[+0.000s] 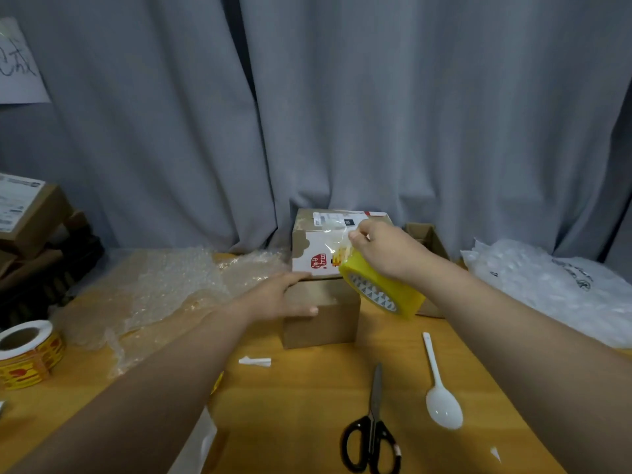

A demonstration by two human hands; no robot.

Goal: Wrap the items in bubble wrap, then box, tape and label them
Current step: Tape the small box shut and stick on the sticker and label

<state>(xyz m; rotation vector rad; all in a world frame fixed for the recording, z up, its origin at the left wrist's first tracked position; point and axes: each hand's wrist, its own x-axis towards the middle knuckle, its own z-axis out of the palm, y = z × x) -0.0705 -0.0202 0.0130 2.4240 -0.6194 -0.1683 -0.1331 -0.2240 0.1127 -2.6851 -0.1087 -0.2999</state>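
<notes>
Wooden desk [307, 388]: right hand [383, 249] holds yellow tape [383, 289] by box [307, 246] (red characters [318, 261]).

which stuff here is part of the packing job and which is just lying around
Job: tape roll in right hand; brown box under left hand; labelled box; bubble wrap; label roll; scissors.
Lying about: white spoon; paper scrap; plastic bag.
</notes>
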